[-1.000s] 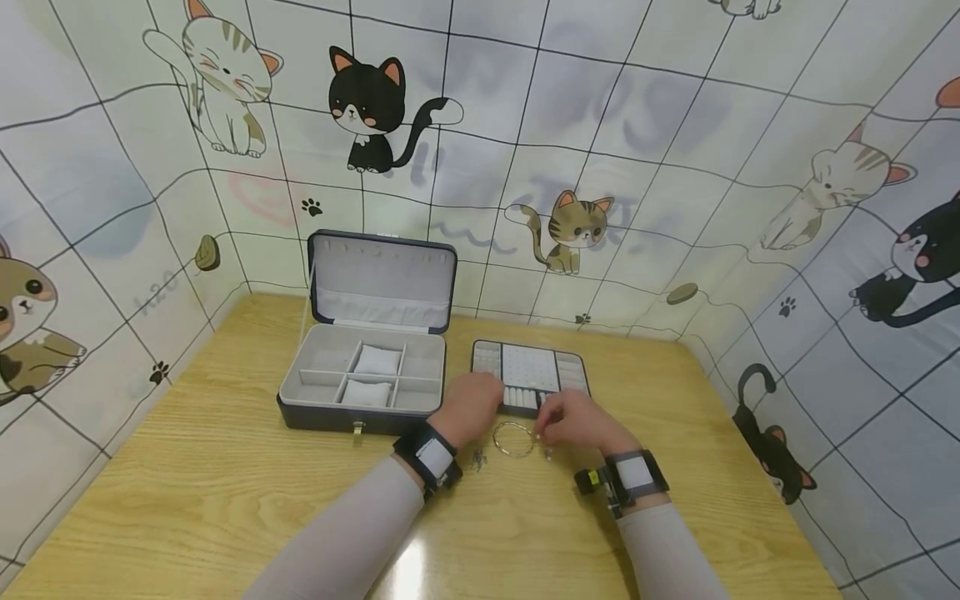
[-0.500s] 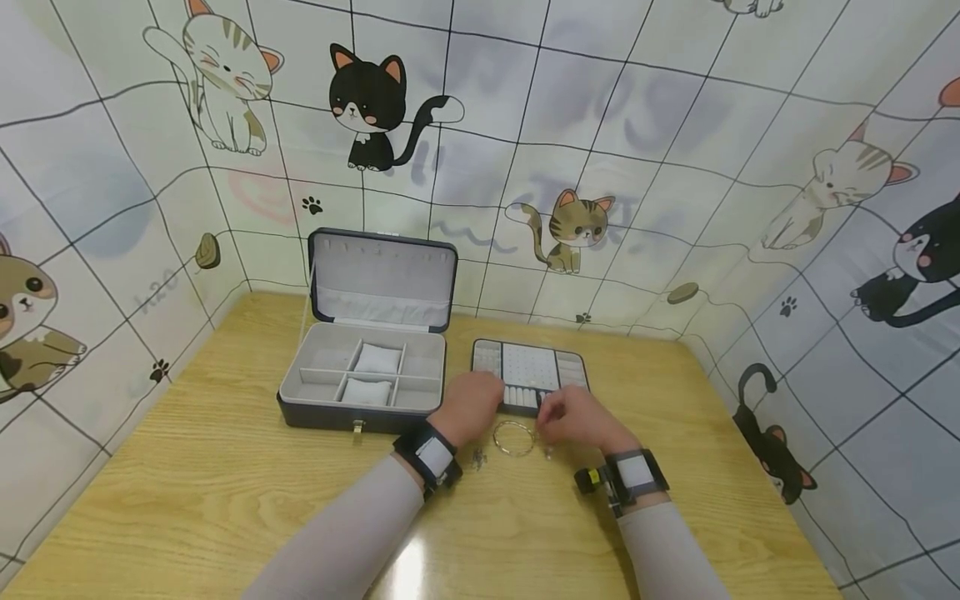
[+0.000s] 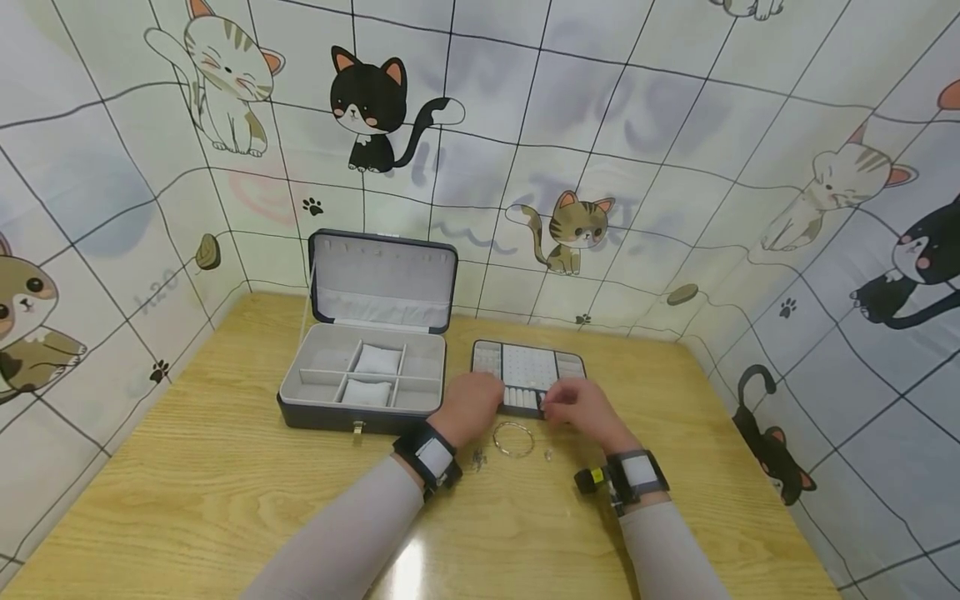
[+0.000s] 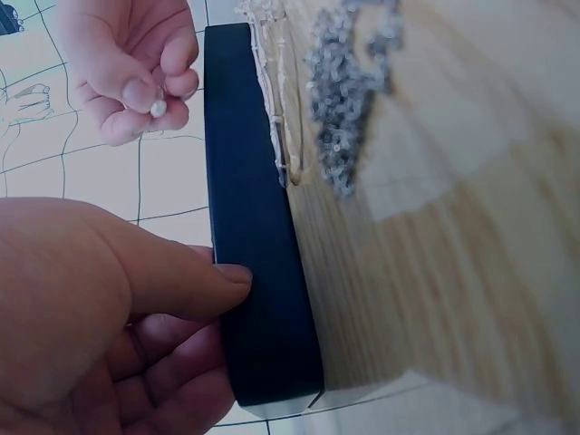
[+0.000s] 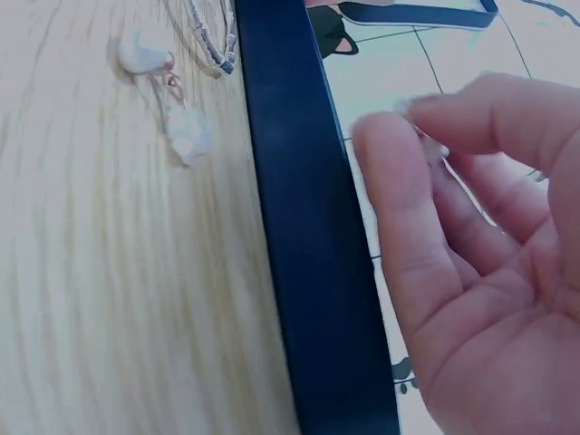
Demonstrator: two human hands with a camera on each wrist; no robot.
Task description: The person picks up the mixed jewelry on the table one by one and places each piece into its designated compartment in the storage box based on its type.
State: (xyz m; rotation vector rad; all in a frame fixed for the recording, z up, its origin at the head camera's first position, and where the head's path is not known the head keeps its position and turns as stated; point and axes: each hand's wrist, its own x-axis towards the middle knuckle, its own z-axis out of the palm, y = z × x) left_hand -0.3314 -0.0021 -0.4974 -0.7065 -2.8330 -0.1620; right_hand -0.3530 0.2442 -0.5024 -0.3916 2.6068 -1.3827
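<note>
My left hand (image 3: 471, 404) grips the left front corner of a dark jewelry tray (image 3: 517, 411), with its thumb on the tray's dark side wall in the left wrist view. Over the tray's right front corner, my right hand (image 3: 581, 408) pinches a small pearl earring (image 4: 159, 108) between thumb and forefinger. A thin bangle (image 3: 514, 456) lies on the table just in front of the tray. Left of it is a bunched silvery chain (image 4: 344, 109). To the right lies another earring (image 5: 188, 136) with white drops, seen close up in the right wrist view.
An open dark jewelry box (image 3: 322, 417) stands left of the tray, its lid (image 3: 382, 271) raised. Two small white cushions (image 3: 378, 360) sit in its compartments. The wooden table (image 3: 225, 483) ends at a cat-print cloth (image 3: 480, 150) at the back and sides.
My right hand has risen slightly away from the table toward the tray's right front corner, uncovering more of the earring on the table. The left hand has stayed at the tray.
</note>
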